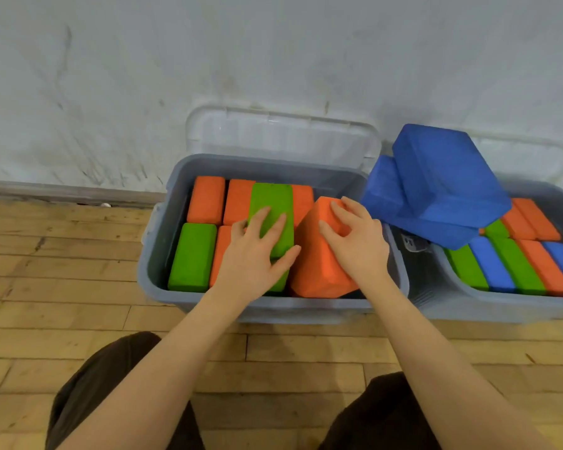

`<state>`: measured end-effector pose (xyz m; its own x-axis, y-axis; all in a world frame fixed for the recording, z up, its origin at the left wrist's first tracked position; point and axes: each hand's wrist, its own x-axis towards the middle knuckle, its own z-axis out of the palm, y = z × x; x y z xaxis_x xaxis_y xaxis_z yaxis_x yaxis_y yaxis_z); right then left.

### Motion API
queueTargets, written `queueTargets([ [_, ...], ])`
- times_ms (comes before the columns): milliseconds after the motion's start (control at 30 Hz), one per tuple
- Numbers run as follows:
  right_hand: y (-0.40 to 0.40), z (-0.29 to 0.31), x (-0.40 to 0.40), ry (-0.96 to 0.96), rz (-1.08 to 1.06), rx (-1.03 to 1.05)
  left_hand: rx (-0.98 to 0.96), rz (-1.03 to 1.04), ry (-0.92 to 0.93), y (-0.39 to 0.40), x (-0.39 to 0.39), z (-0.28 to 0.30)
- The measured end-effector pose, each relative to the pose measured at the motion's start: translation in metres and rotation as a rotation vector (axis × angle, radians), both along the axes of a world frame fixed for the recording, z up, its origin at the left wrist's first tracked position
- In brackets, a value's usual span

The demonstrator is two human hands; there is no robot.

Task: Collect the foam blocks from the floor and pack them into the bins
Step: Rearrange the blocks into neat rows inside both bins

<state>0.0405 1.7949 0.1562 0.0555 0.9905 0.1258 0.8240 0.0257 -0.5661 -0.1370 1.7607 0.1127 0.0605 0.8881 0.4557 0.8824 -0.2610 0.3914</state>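
A grey bin (156, 261) stands on the wood floor against the wall, packed with orange and green foam blocks. My left hand (257, 251) lies flat with straight fingers on a green block (272, 203) that sits on top of the packed layer. My right hand (355, 238) grips a tilted orange block (316, 274) at the bin's right end, fingers curled over its upper edge. A second grey bin (501, 303) to the right holds green, blue and orange blocks standing on edge, with two large blue blocks (446, 177) piled loosely on top.
Both bins have clear lids (280, 134) leaning back against the white wall. Wood flooring (62, 287) spreads to the left and in front. My knees in dark trousers (104, 384) are at the bottom of the view.
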Motion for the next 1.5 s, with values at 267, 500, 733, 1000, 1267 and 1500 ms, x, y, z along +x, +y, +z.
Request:
queueTargets([
  [267,0.009,-0.033,-0.003,-0.050,0.036,-0.037,-0.068,-0.044,0.053,-0.001,-0.002,-0.026],
  [500,0.007,-0.061,-0.006,0.030,0.022,-0.009,0.038,-0.071,0.074,-0.005,0.009,-0.038],
  [733,0.009,-0.070,0.000,0.093,0.184,-0.083,-0.232,0.109,0.083,0.014,0.014,-0.024],
  [1000,0.030,-0.079,-0.007,-0.026,0.240,-0.166,-0.458,0.119,0.316,0.028,-0.010,-0.053],
  [1267,0.039,-0.132,-0.014,0.014,0.342,-0.340,-0.700,0.080,0.364,0.042,-0.011,-0.078],
  [1500,0.040,-0.128,-0.007,-0.165,0.273,-0.329,-0.725,0.089,0.488,0.047,0.002,-0.083],
])
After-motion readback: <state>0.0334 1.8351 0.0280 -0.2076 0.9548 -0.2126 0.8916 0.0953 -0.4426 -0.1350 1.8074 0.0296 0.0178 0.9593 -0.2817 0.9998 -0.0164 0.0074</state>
